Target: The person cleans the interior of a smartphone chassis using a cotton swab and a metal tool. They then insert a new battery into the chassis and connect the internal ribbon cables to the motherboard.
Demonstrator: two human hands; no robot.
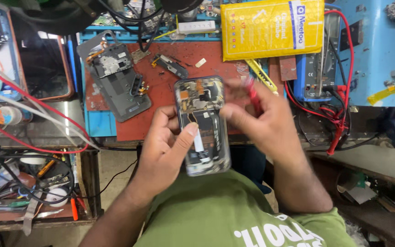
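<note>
An opened smartphone [203, 124] with its back cover off, showing circuit boards and a battery, is held upright over the edge of the workbench. My left hand [165, 148] grips it from the left side and underneath, thumb lying across the middle. My right hand [261, 121] is against the phone's right edge, blurred by motion, and holds a thin red tool [251, 93] that points at the upper part of the phone.
A red work mat [161, 91] carries a grey phone back cover [117, 82] and small loose parts. A yellow padded envelope [270, 28] lies at the back, a blue multimeter [318, 73] with red leads to the right. Cables and tools crowd the left shelf.
</note>
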